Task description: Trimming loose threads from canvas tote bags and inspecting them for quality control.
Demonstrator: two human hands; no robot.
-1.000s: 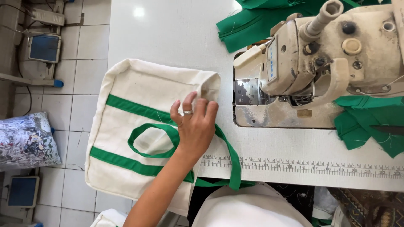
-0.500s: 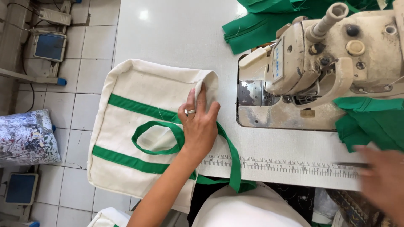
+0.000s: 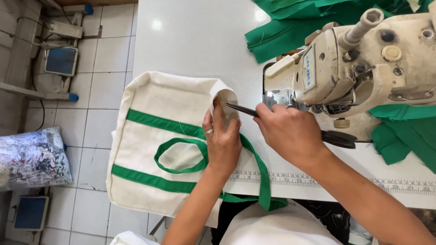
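A cream canvas tote bag (image 3: 159, 109) with green straps (image 3: 181, 156) lies over the left edge of the white table. My left hand (image 3: 222, 138), a ring on one finger, presses on the bag and pinches its upper right corner. My right hand (image 3: 290, 131) holds black scissors (image 3: 336, 138). Their thin blades (image 3: 240, 109) point left and touch that corner, right above my left fingers. The scissor handles stick out behind my right hand.
A beige sewing machine (image 3: 359, 68) stands at the right on the white table (image 3: 195, 41). Green fabric pieces (image 3: 290, 22) lie behind it and at the right edge (image 3: 404, 136). A printed ruler (image 3: 318, 181) runs along the table's front. A patterned bundle (image 3: 32, 156) sits on the tiled floor.
My right hand has come in from the lower right with the scissors and brought the blades to the bag's corner. My left hand has lifted that corner a little.
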